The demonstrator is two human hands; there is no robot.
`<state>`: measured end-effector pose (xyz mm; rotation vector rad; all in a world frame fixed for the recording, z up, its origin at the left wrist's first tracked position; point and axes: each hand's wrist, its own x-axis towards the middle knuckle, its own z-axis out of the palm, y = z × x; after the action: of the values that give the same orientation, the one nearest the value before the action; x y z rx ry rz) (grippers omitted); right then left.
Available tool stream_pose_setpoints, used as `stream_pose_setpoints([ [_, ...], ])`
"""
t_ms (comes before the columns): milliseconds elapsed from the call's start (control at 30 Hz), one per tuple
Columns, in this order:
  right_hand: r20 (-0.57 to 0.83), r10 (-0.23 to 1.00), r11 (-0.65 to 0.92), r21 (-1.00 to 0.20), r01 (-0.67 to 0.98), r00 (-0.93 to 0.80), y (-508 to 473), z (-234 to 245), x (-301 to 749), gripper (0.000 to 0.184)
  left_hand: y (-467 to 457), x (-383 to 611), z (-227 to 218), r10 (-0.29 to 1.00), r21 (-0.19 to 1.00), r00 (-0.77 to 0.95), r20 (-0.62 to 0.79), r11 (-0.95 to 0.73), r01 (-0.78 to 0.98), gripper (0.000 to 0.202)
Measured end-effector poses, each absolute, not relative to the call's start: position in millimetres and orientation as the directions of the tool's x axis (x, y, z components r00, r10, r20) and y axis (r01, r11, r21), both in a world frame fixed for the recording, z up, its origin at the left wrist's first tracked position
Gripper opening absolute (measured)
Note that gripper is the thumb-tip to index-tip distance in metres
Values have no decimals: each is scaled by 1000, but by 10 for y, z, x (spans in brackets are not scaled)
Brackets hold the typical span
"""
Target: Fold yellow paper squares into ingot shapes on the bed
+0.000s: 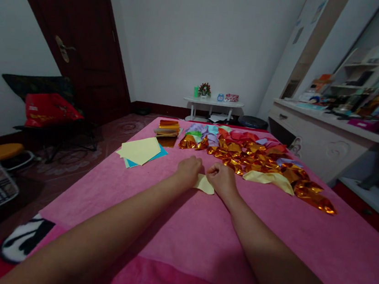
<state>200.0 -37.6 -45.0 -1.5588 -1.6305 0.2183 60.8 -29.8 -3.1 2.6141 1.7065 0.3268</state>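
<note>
Both of my hands meet over the middle of the pink cloth. Between them is a piece of pale yellow paper (205,184), bent, its lower part showing under the fingers. My left hand (189,168) is closed on its left side, and my right hand (221,177) pinches it from the right. To the left lie flat sheets of yellow paper (142,149) on top of blue paper (159,153). A folded yellow paper piece (269,180) rests right of my right hand, beside many shiny gold foil pieces (236,151).
A stack of gold foil sheets (168,129) sits at the far left of the pink cloth (164,231). Purple and red paper pieces (242,136) lie behind the foil. A white side table (214,102) stands by the wall, a cluttered dresser (319,125) at right.
</note>
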Motion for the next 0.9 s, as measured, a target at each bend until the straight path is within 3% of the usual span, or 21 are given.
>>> stream_pose_setpoints([
  [367,431,891,212,-674,707,144,-377,-475,2017,6,-256,579,-256,942,192,245,229,-291,937,41],
  [500,429,890,221,-702,677,154,-376,-478,2019,8,-170,314,-264,946,255,222,238,-281,925,35],
  [667,438,879,242,-750,616,188,-374,-482,2029,7,-126,128,-236,914,427,301,273,-396,813,25],
  [900,458,834,258,-817,516,308,-388,-432,2078,10,-92,60,-330,855,721,390,343,-505,473,32],
])
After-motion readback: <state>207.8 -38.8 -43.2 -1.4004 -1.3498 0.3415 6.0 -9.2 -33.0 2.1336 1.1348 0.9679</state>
